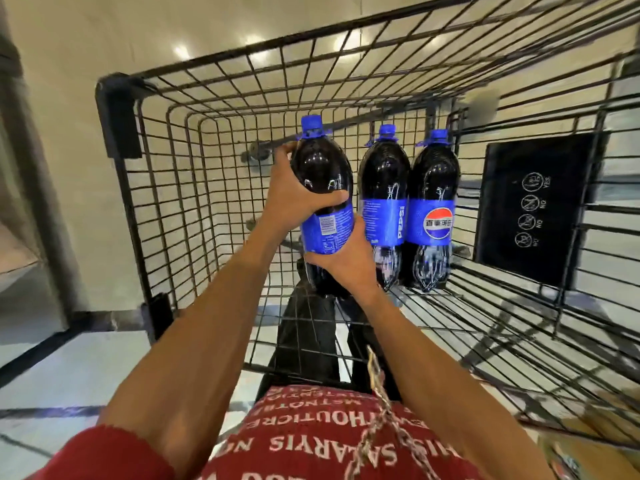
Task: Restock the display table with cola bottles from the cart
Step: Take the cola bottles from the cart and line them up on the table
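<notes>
Three large cola bottles with blue caps and blue labels are inside a black wire cart (180,188). I hold the leftmost bottle (320,174) with both hands, raised above the cart floor. My left hand (294,199) grips its dark upper body, thumb across the front. My right hand (343,261) cups and grips its lower part from beneath. The middle bottle (382,195) and the right bottle (434,202) stand upright side by side on the cart floor, just right of the held one. The display table is out of view.
A black plastic panel (533,209) with white warning icons leans at the cart's right side. The cart's walls rise on the left, far and right sides. Pale glossy floor tiles (69,368) surround the cart. A dark post (34,168) stands at the left.
</notes>
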Demonstrator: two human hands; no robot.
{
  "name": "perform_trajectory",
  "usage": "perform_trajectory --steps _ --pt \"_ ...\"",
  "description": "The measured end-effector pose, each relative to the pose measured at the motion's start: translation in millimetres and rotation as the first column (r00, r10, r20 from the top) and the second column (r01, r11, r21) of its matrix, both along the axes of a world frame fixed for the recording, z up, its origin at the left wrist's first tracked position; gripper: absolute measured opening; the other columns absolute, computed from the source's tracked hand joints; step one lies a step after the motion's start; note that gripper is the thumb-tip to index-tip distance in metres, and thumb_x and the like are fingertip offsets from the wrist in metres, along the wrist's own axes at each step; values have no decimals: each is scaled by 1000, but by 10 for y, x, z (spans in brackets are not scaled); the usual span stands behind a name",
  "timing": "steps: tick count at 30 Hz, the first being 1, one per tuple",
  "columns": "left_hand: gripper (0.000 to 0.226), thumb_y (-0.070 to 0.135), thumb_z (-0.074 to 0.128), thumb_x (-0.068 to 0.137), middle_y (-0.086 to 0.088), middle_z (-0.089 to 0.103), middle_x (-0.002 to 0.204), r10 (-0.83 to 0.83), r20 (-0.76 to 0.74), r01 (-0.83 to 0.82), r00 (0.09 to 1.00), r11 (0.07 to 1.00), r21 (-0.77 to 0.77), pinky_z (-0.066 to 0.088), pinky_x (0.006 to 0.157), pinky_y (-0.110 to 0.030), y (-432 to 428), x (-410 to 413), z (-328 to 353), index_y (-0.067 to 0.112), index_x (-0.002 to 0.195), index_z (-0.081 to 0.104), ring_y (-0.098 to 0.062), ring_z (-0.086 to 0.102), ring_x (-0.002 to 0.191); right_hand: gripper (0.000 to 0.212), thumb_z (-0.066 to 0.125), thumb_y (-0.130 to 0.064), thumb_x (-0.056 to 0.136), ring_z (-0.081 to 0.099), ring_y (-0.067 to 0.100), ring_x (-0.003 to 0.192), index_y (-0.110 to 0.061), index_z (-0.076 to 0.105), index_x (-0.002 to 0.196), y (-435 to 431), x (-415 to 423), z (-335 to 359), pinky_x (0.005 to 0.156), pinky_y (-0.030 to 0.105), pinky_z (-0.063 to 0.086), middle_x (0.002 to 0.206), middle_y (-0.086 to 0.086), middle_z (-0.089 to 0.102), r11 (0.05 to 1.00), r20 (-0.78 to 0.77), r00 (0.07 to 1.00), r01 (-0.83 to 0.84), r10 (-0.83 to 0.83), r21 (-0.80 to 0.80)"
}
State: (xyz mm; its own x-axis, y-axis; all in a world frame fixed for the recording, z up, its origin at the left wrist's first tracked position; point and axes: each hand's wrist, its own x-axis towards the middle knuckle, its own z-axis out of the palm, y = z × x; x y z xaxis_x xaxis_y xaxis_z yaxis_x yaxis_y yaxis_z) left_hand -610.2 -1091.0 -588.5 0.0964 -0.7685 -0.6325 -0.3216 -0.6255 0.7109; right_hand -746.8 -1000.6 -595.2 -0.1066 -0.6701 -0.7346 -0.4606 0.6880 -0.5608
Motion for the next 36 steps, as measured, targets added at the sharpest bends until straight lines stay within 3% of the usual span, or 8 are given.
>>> perform_trajectory --steps 4,9,13,17,24,27,31,36 --pt "102 23 99 55 14 52 125 52 -39 -56 998 994 -95 49 106 -33 33 -58 412 20 133 33 -3 58 117 98 93 -47 52 64 14 103 -31 39 131 -46 -125 373 86 36 53 119 -10 61 995 -38 997 -70 68 -70" --pt "108 37 95 50 13 55 126 126 -56 -134 990 972 -195 49 107 -39 120 -167 1117 21 135 31 -10 60 119 98 92 -45 50 64 15 104 -31 42 132 -109 -270 914 86 36 54 121 -8 61 978 -32 991 -133 129 -158" --pt "108 24 98 55 8 53 129 205 -51 -211 977 928 -307 49 102 -23 249 -222 1597 16 140 31 -1 58 116 101 91 -42 52 63 18 107 -33 34 136 -147 -371 1338 84 37 54 126 -4 58 939 -28 976 -216 216 -267" --pt "104 25 97 56 18 51 126 253 -18 -238 967 880 -411 45 96 -13 438 -263 2114 27 136 29 8 55 115 96 91 -39 55 63 18 106 -42 28 127 -125 -425 1751 84 41 56 125 -2 58 892 -11 956 -276 292 -358" --pt "106 24 97 54 20 51 129 387 -6 -323 922 759 -565 48 108 -33 840 -207 2875 24 138 32 4 56 119 85 90 -38 53 64 11 95 -47 33 116 4 -357 2398 75 34 55 115 -9 60 775 -7 899 -380 437 -505" --pt "107 19 97 56 7 51 137 428 -21 -347 903 700 -624 50 106 -39 1041 -142 3178 20 140 31 -5 57 124 90 92 -41 52 64 7 95 -42 33 120 93 -276 2679 76 37 58 114 -13 61 723 -15 873 -413 487 -554" --pt "107 21 97 56 21 52 132 513 -46 -406 857 618 -673 53 99 -27 1299 -18 3578 26 140 31 3 59 119 85 93 -37 56 61 -1 87 -56 25 104 138 -109 3074 68 21 52 102 -18 59 621 -42 815 -473 578 -624" --pt "109 28 96 52 31 54 123 627 -63 -460 776 495 -737 51 95 -18 1642 301 4022 26 139 32 7 59 116 94 91 -47 56 57 0 94 -41 28 125 216 307 3481 67 9 35 112 -20 54 471 -93 706 -559 702 -683"
